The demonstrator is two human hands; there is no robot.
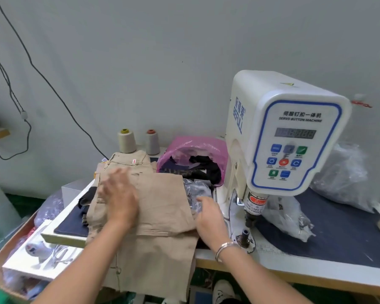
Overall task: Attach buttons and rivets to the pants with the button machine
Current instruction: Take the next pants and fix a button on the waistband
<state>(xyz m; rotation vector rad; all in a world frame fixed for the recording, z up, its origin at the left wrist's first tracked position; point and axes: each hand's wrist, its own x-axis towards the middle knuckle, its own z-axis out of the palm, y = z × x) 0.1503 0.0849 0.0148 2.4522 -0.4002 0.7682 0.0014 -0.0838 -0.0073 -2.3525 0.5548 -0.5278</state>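
Beige pants (160,207) lie in a stack on the left part of the table, and the top pair hangs over the front edge. My left hand (121,194) is blurred over the stack with its fingers spread and holds nothing. My right hand (208,213) is at the right edge of the beige cloth, fingers loosely curled near a clear plastic bag (195,189); whether it grips anything is unclear. The white servo button machine (281,137) stands to the right. Its black lower die (245,234) sits just right of my right wrist.
Two thread cones (126,141) stand at the back beside a pink bag of dark cloth (193,159). Clear plastic bags (344,176) lie right of the machine on a dark mat (329,235). A cardboard box with white packages (31,255) sits at lower left.
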